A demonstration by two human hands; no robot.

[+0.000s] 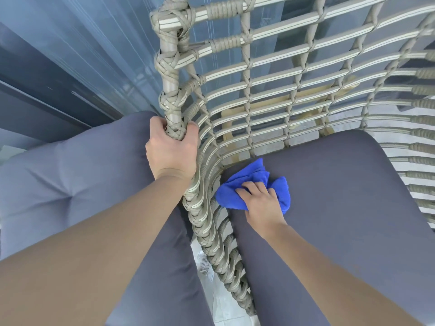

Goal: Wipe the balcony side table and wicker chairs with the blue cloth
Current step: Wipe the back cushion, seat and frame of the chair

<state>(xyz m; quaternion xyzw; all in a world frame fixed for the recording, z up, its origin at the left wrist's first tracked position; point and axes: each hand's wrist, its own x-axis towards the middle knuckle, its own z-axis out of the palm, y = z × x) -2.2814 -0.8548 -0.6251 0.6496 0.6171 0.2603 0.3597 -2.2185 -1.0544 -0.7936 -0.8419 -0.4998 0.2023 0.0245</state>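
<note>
Blue cloth [253, 187] sits bunched under your right hand [261, 203], whose fingers curl into its folds and press it onto the grey seat cushion [341, 208], close to the corner where the cushion meets the woven side. Your left hand [171, 149] is wrapped tight around the upright post of the wicker chair [270, 95], thumb on one side and fingers on the other. Left of that post lies a second grey cushion [77, 175]. Pale floor [219, 300] shows between the two cushions.

Wicker chair [270, 95] carries grey seat cushion [353, 208]; crumpled blue cloth [237, 191] lies on cushion.
</note>
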